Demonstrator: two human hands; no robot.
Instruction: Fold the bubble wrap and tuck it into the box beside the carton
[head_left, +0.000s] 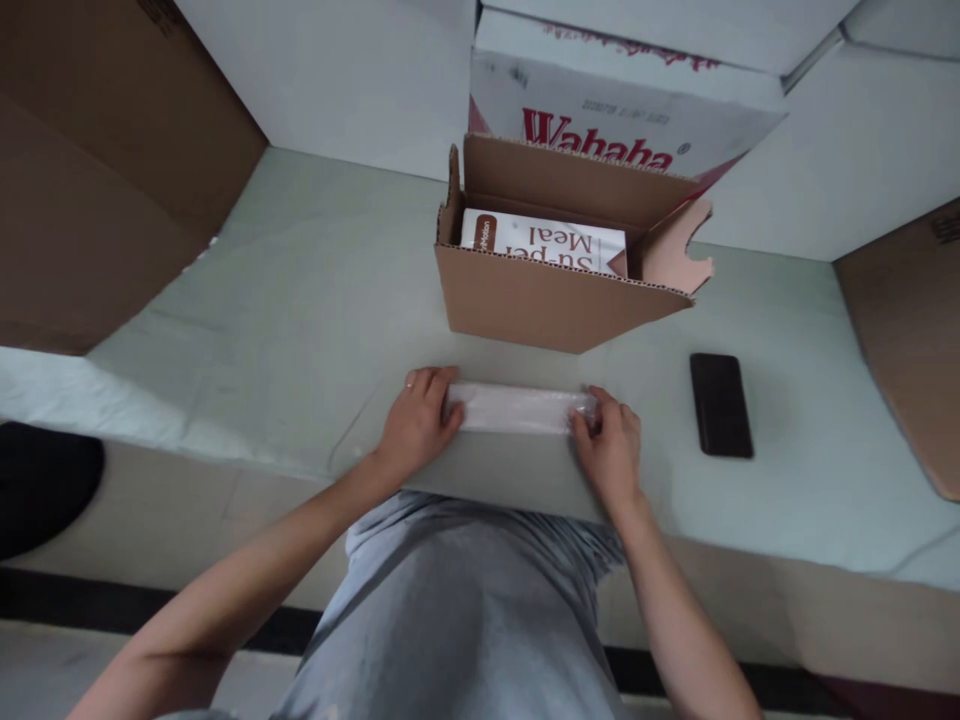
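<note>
A long flat packet in clear plastic wrap [517, 408] lies across the near edge of the table. My left hand [416, 425] grips its left end with curled fingers; a ring shows on one finger. My right hand [609, 448] pinches its right end. Just beyond the packet stands an open brown cardboard box [551, 300] holding a white "Super Meal" carton [544, 245].
A black phone [721, 404] lies flat to the right of my right hand. A white "Wahaha" carton [600, 110] stands behind the open box. Large brown cardboard sheets lean at far left [105, 170] and far right [911, 340]. The table [285, 320] is pale green.
</note>
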